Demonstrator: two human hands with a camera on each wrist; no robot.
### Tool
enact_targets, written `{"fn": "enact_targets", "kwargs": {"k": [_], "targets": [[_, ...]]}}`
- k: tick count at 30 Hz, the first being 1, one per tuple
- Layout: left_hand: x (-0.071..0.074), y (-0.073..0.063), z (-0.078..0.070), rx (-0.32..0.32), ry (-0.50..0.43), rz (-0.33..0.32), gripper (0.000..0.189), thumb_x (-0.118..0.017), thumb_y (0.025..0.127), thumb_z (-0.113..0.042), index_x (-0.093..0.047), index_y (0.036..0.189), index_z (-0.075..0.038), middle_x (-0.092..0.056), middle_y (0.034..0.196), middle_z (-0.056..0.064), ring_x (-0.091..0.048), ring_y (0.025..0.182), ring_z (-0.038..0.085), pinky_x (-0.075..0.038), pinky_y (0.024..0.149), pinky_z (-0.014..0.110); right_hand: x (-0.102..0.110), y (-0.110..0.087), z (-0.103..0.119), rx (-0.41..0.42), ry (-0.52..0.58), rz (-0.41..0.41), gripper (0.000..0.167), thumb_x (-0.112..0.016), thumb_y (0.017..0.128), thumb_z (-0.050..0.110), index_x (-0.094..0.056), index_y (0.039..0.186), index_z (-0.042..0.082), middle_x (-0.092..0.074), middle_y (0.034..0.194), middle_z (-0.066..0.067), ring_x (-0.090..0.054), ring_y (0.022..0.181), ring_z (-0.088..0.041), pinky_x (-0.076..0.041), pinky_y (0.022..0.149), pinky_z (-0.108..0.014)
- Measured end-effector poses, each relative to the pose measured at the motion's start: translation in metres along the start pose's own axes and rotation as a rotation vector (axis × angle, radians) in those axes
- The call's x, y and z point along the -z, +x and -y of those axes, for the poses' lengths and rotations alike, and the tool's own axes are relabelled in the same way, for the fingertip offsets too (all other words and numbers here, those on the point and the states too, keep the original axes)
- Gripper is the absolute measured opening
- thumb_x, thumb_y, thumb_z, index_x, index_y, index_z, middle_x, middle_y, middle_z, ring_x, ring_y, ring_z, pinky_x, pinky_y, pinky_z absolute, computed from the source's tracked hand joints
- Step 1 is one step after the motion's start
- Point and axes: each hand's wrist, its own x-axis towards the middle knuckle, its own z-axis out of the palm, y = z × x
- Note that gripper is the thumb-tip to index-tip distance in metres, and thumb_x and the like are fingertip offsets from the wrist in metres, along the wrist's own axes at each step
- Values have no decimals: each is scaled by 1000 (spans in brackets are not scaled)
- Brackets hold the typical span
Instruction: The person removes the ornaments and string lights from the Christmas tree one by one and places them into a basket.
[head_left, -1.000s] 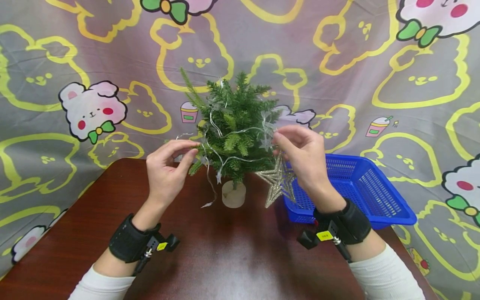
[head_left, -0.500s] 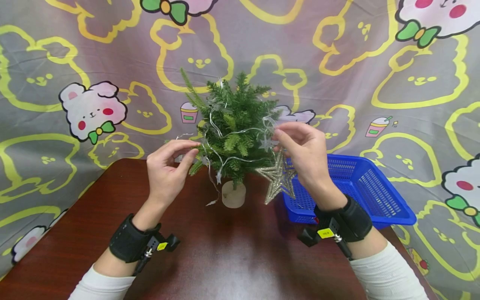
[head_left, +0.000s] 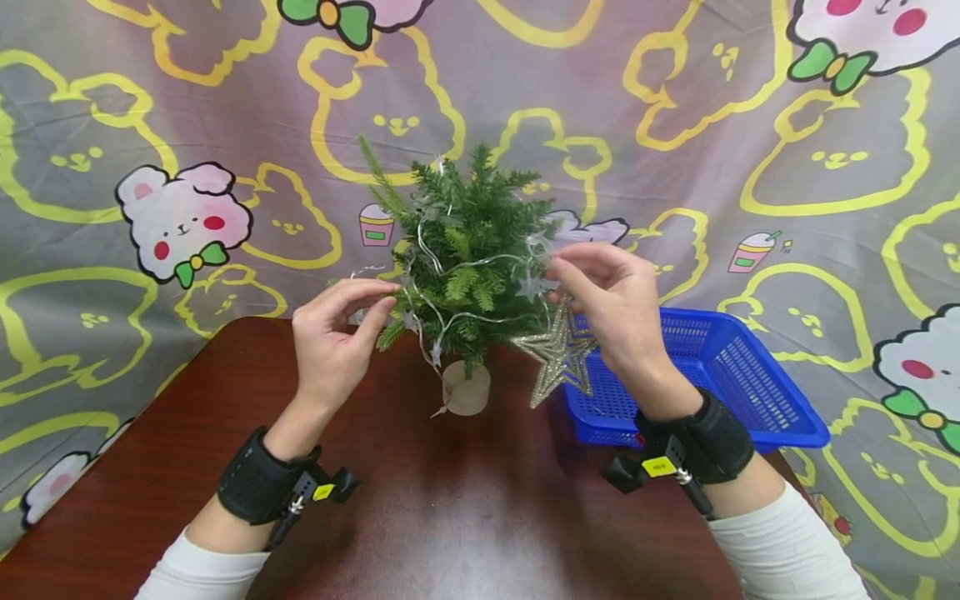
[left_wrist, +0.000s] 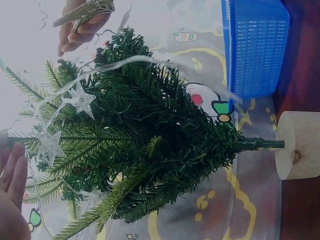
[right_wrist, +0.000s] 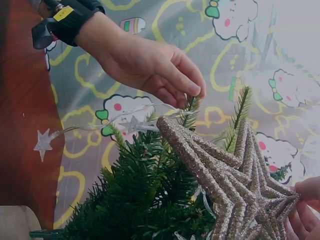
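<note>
A small artificial Christmas tree (head_left: 472, 250) stands upright on a round wooden base (head_left: 468, 392). A clear string of star lights (head_left: 480, 319) is wound about its branches, one end dangling before the base. At the tree's left side, my left hand (head_left: 330, 333) pinches a branch tip (right_wrist: 191, 106) between thumb and fingers. On the other side, my right hand (head_left: 618, 304) holds a gold glitter star (right_wrist: 235, 175) by one point. The star hangs just below the fingers, overlapping the lower right branches in the head view. A clear star light (head_left: 531, 286) shows beside the right fingertips.
To the right, a blue plastic basket (head_left: 765, 375) sits on the brown table (head_left: 420, 517), partly behind the right wrist. A patterned cloth (head_left: 675, 167) hangs close behind the tree. Each wrist wears a black strap with a camera.
The dangling end of the light string has swung right, toward the front of the wooden base. My right hand has shifted slightly right with the gold star; the left hand keeps its place.
</note>
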Motion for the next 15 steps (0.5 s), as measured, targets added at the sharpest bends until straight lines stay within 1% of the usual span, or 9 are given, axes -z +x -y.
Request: {"fn": "enact_targets", "kwargs": {"k": [3,9,15], "targets": [[0,0,0,1,-3,-1,18,-69,85,9,-75,101,1,-73,93,18,-71,83,3,-52,58,11,1,0,0,5,-2,2,10,-73,89,9,-75,97,5,-75,78,5,-68,58,-8,-51,50,-20],[-1,0,-1,-5,-6,-3,19,-70,85,9,-76,100,-1,-73,93,17,-71,82,3,-53,59,12,5,-1,2,12,-2,14,15,-74,88,11,-74,99,0,-76,80,4,-68,58,-9,-52,51,-20],[-1,0,-2,-15,3,1,20,-71,84,9,-76,100,-2,-73,93,17,-71,83,3,-54,61,12,10,-2,2,11,-4,18,17,-74,88,11,-73,99,-2,-76,79,5,-68,58,-10,-53,51,-20]]}}
